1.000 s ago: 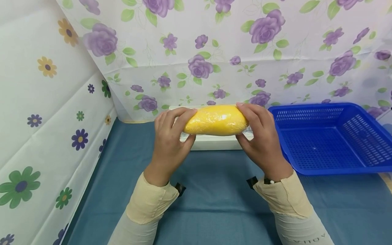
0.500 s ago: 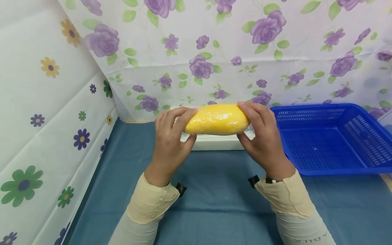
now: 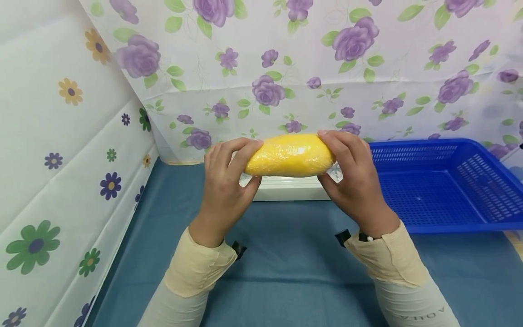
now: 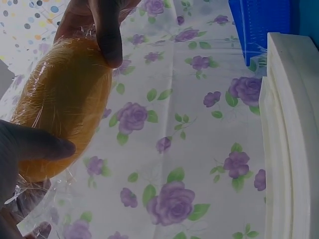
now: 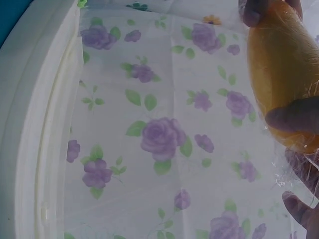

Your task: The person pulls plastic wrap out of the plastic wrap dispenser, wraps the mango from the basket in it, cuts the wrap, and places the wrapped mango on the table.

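I'm looking at a white backdrop sheet [image 3: 229,36] across the far side, printed with purple roses and green leaves, a crease running sideways through it and a tan edge along its lower left. To my left, a white side sheet [image 3: 37,113] carries daisy-like flowers in orange, purple and green, with a long slanting fold. The surface [image 3: 286,245] is covered in blue-green cloth, lightly wrinkled; I catch a pale strip at its right edge. My left wrist view adds a dotted sheet [image 4: 35,15]. Soft light covers everything, dimmer in both wrist views.
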`<state>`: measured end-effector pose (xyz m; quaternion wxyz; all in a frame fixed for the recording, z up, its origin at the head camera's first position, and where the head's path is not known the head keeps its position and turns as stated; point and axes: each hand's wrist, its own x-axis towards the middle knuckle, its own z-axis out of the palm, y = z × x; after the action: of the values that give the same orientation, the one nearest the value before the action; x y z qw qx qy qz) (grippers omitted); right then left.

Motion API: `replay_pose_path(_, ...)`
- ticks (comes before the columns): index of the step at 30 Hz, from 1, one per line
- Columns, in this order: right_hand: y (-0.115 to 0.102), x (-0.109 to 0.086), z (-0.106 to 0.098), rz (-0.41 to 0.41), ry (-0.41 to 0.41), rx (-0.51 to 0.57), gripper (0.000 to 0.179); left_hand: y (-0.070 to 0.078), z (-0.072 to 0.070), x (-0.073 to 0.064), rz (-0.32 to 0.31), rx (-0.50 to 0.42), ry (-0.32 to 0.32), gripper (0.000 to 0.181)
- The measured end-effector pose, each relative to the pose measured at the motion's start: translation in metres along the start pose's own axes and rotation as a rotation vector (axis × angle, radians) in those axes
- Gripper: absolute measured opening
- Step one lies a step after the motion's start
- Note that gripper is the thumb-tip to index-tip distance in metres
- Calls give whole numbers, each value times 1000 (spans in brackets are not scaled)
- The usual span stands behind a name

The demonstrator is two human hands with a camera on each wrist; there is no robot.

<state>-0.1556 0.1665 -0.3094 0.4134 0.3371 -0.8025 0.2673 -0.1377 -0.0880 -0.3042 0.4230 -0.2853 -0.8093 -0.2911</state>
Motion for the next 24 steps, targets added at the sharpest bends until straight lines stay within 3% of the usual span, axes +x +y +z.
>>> replay_pose_path(8,-4,0,-9,-18,-41,-9,79,4,-11,1,18,19,-70,55)
replay_pose_path(16,-10,-12,-22,-42,-138,-38,88,13,-24,-1,32,72,-205,55)
replay_pose_path(24,-20,-35,-30,-70,-197,-35,94,23,-35,-13,48,107,-355,57)
